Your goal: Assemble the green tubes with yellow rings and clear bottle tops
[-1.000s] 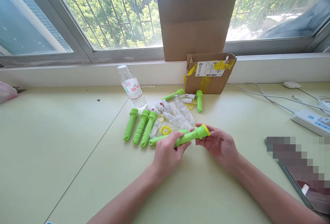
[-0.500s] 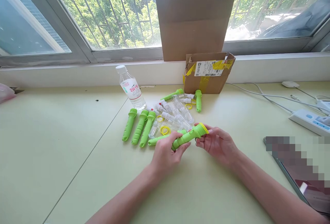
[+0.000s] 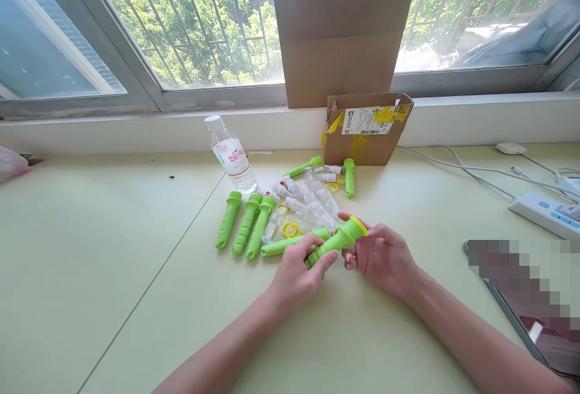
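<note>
Left hand (image 3: 301, 270) and right hand (image 3: 383, 260) pinch a green tube (image 3: 345, 237) above a table (image 3: 127, 231) by barred windows (image 3: 190, 25).

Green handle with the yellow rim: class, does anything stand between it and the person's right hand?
Nothing visible does. The right hand is right at the yellow rim of the green handle, which the left hand grips.

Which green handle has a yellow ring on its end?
The green handle in the left hand: a yellow ring sits on its threaded end; the other green handles show none.
</note>
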`<state>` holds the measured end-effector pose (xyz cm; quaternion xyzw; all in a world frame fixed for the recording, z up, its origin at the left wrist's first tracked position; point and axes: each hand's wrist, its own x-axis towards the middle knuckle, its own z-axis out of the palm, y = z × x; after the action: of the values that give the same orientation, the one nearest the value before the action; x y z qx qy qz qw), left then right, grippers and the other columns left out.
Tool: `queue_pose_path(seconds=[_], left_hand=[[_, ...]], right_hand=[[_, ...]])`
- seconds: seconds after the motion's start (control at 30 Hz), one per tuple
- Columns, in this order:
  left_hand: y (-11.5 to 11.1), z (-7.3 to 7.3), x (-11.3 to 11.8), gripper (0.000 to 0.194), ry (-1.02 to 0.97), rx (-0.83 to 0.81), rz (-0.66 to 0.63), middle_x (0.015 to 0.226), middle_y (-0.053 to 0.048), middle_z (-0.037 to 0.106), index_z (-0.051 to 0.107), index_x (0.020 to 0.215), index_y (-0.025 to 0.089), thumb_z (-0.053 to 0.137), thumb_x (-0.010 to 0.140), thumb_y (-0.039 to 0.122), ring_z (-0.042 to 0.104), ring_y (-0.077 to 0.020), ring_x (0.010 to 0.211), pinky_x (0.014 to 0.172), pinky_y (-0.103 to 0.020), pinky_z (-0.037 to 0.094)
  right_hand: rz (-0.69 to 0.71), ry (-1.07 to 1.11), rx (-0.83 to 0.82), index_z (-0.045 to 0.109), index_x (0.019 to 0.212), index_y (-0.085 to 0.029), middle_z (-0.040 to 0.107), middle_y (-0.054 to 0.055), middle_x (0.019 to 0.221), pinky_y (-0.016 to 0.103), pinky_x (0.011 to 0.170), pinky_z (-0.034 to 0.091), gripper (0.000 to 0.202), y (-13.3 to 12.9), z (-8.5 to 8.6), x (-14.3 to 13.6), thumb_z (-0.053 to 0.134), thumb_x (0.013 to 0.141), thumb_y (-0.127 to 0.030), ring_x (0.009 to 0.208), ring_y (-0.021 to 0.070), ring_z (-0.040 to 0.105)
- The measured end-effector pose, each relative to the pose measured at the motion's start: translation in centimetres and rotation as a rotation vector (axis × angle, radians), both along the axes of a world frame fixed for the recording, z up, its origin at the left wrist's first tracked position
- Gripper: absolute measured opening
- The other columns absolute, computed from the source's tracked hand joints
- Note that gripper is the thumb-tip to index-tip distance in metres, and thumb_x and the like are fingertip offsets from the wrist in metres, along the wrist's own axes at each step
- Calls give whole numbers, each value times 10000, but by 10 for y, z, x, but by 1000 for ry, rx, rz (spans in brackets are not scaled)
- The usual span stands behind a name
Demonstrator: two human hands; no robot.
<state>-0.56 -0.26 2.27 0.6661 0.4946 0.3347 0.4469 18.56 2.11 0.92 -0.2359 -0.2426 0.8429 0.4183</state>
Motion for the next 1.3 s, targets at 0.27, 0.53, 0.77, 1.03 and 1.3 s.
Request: queue_pose_path(seconds=[0.27,0.53,0.77,1.03,1.3], left_hand=[[-3,2,6,300,-23,-56,8,632,13,548,567,831,169,495,888,455,454,-103,542,524,-236,348],[-4,4,7,367,-174,-241,-70,497,52,429,536,774,175,481,872,524,333,-73,411,397,-216,256],[0,5,4,451,-350,-523,-144,475,68,390,536,818,162,434,863,599,222,-42,328,316,-187,142],[-3,4,10,414,-265,-399,-52,636,44,539,537,924,179,574,799,572,335,-32,359,335,-176,264],[-3,4,12,328,-204,-230,73,616,26,535,602,805,153,632,784,479,429,-70,446,405,-205,336]], right_hand=[[-24,8,-24,566,1178,-208,690,81,1048,360,708,499,443,3,-1,-1,463,749,-249,636,172,640],[-27,8,-55,618,1072,-193,715,68,917,312,649,516,360,5,-4,1,473,745,-230,573,151,638],[-24,17,-43,620,1082,-202,713,70,989,306,637,517,369,2,-2,-1,466,750,-252,536,131,613],[-67,38,-74,642,1020,-174,717,61,884,286,643,520,328,4,-2,-3,469,744,-218,552,129,619],[-81,-21,-36,640,973,-188,705,58,893,284,601,481,297,4,-5,-4,482,724,-232,581,140,595]])
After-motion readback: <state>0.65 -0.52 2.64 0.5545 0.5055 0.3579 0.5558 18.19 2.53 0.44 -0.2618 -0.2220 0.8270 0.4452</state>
